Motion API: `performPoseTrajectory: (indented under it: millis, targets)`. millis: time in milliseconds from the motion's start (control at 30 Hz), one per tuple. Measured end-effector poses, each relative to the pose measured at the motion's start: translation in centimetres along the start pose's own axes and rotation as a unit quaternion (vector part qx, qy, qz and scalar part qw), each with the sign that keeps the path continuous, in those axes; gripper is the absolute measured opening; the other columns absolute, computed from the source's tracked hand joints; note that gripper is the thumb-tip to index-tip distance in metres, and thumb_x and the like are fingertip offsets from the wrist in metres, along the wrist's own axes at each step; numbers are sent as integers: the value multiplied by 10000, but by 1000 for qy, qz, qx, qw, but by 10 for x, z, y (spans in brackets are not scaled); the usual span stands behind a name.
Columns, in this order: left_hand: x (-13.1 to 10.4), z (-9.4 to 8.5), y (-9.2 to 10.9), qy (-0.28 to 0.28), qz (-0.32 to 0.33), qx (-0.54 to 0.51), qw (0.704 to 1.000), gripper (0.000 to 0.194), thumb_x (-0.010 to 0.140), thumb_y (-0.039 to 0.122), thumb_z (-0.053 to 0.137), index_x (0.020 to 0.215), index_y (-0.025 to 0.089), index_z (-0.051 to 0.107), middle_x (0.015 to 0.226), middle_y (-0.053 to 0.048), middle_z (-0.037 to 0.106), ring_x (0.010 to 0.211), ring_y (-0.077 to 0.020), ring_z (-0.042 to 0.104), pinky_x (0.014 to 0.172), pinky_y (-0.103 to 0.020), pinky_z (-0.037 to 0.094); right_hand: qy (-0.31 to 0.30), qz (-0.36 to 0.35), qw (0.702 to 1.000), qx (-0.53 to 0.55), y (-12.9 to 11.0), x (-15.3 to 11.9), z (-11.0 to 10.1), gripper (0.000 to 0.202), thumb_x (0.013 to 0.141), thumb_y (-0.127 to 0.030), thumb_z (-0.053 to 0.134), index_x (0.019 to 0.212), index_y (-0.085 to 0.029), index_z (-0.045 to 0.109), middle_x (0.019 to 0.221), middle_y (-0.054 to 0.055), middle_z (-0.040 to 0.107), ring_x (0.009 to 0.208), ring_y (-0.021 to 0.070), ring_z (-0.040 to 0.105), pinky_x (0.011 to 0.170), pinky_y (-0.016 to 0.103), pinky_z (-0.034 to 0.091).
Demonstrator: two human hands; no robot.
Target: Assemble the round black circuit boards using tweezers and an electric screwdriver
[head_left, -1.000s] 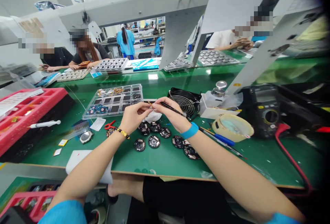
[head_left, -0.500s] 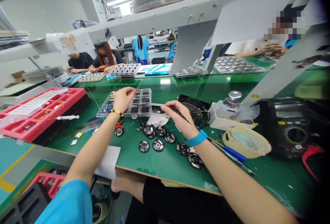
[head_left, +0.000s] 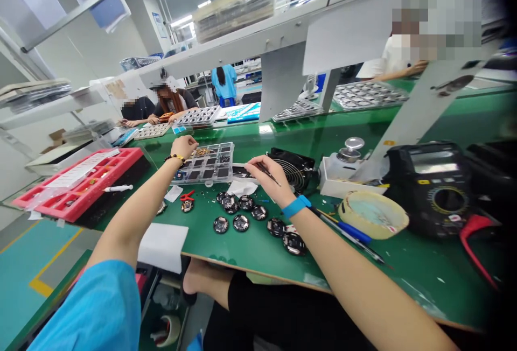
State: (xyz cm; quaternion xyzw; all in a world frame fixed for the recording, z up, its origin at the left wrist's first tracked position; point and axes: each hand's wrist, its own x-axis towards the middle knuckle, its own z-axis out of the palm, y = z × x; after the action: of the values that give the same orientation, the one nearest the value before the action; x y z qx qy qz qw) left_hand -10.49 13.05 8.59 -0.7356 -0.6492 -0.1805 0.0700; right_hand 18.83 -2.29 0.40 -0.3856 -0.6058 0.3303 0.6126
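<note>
My left hand [head_left: 183, 147] is at the back left corner of a clear compartment box [head_left: 209, 183], its fingertips pressed together. Whatever they may hold is too small to make out. Dark pads and small parts lie in the box's compartments. My right hand [head_left: 269, 176], just right of the box, has its fingers closed round dark tweezers [head_left: 273, 177], pointing down to the right. Below the hands, several round black parts [head_left: 241, 223] with small components lie on the green mat [head_left: 242, 254]. A small red tool [head_left: 187, 196] lies left of them.
A black fan [head_left: 297, 170] stands behind my right hand. On the right are a tape roll [head_left: 374, 215], a blue pen [head_left: 354, 232], a pump bottle [head_left: 350, 153] and a black meter [head_left: 438, 192]. A red foam tray [head_left: 75, 208] stands left. Co-workers sit across the bench.
My left hand has moved left and back, from above the box to its back left corner. My right hand still holds the tweezers beside the box. The view has shifted slightly.
</note>
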Motion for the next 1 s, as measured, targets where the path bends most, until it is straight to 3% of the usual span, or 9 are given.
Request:
performPoseTrajectory:
  millis: [167, 267, 433, 567, 700, 867, 1000]
  targets:
    - [-49, -22, -6, -14, 55, 19, 998, 253, 942, 407, 653, 985, 219, 817, 981, -73, 826, 926, -230, 748, 858, -305, 549, -6, 14, 1000, 11, 7, 2, 1, 300, 928, -521, 687, 931, -221, 689, 930, 63, 728, 871, 238, 664, 790, 376, 518]
    - [-63, -33, -8, -28, 71, 52, 996, 281, 956, 375, 625, 1119, 238, 808, 1028, -68, 824, 980, -245, 745, 892, -319, 544, -24, 3, 1000, -17, 8, -1, 4, 296, 945, -516, 664, 933, -220, 688, 934, 65, 740, 871, 237, 670, 792, 371, 505]
    - [-38, -23, 7, -63, 85, 112, 988, 406, 967, 331, 591, 1344, 256, 721, 1104, -84, 812, 1087, -279, 734, 930, -346, 557, -60, -28, 994, -85, 5, -7, 10, 304, 969, -520, 623, 927, -224, 678, 875, 51, 723, 817, 231, 656, 725, 346, 466]
    - [-12, 3, 28, -110, 121, 155, 974, 335, 1002, 325, 602, 1291, 208, 726, 1140, -115, 780, 1076, -277, 730, 947, -417, 581, -72, -56, 988, -124, 4, -9, 8, 314, 998, -531, 579, 942, -233, 660, 847, 43, 721, 772, 226, 658, 678, 331, 448]
    - [-2, 21, 36, -134, 165, 195, 957, 337, 1008, 391, 655, 1246, 152, 672, 1245, -112, 698, 1099, -240, 695, 970, -472, 595, -78, -79, 981, -159, 2, -9, 7, 305, 1022, -519, 538, 942, -246, 649, 814, 32, 717, 727, 215, 648, 664, 325, 427]
    - [7, 19, 29, -115, 178, 226, 951, 326, 1012, 392, 644, 1228, 150, 672, 1239, -108, 690, 1120, -249, 681, 978, -479, 582, -76, -79, 979, -174, -3, -10, 6, 303, 1025, -517, 526, 947, -250, 646, 832, 43, 722, 729, 223, 645, 657, 327, 419]
    - [16, 8, 17, -82, 168, 236, 954, 308, 1062, 248, 459, 1158, 123, 725, 1202, -188, 699, 1171, -310, 680, 946, -444, 546, -83, -77, 979, -170, -3, -10, 5, 295, 1028, -508, 521, 961, -247, 643, 833, 45, 713, 730, 225, 639, 647, 327, 416]
